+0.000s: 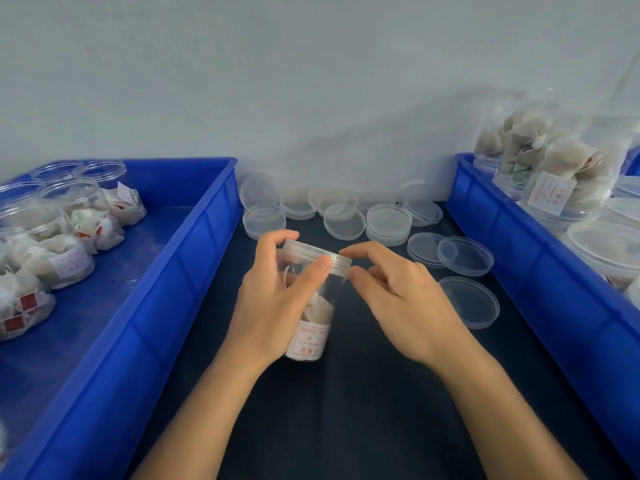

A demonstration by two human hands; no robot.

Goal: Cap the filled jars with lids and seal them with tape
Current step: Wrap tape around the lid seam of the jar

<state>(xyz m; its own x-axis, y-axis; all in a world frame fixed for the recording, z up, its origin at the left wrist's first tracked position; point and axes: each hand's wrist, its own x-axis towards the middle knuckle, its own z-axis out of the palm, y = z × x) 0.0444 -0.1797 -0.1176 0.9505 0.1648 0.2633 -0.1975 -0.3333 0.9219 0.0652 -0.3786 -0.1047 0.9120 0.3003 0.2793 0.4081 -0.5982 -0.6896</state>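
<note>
Between the bins, our left hand [273,299] grips the jar [311,306] — right hand's [401,306] fingers [360,252] apart by the lid [320,252]; a crooked seat could jam it.

Blue bins [221,216], clear red-labelled jar [311,306].

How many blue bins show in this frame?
2. One blue bin lies at left and holds uncapped filled jars; the other blue bin lies at right with capped jars. A blue sliver at the far right edge may be a third.
</note>
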